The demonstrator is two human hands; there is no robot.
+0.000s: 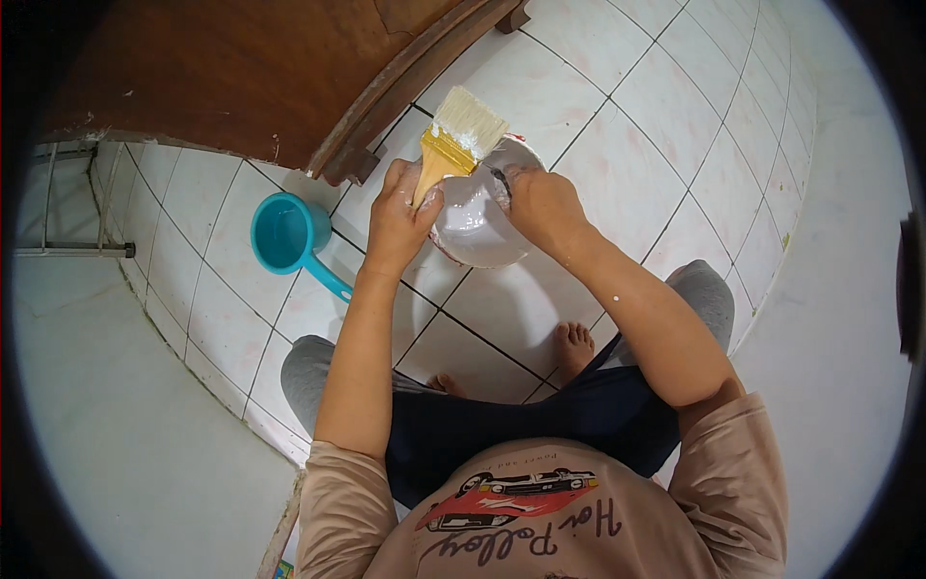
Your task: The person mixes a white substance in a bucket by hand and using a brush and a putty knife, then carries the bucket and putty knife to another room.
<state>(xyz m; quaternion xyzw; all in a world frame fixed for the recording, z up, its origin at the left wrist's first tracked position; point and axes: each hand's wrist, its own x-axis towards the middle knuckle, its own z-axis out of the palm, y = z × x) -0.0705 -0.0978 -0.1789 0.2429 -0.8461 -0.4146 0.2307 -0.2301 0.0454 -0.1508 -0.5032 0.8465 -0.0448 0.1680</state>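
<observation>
We see a wide paintbrush (449, 150) held above a bucket (505, 253) on a white tiled floor (569, 92). The brush has a pale wooden handle, a yellow band and cream bristles streaked with white. Its long axis slants from the handle, low on the left, to the bristles, up and to the right, pointing away from the body. The fingers of the left hand (397, 214) are wrapped around the handle, so this hand is the nearer one to the brush.

The bucket's round mouth lies below the brush and to the right of the left hand, between both hands; inside we see glossy whitish paint (471, 220). The right hand (542, 205) is at the bucket's right side, its fingers curled around a narrow dark object (500, 179) whose end points toward the brush. We cannot tell what that object is, or whether it touches the brush.

Farther left, a teal dipper (318, 228) stands on the floor, its handle aimed back toward the person. Beyond it are brown wooden furniture (231, 68) and a metal frame (72, 252). Nearest us are bare feet (573, 350) and a tan shirt (386, 536).
</observation>
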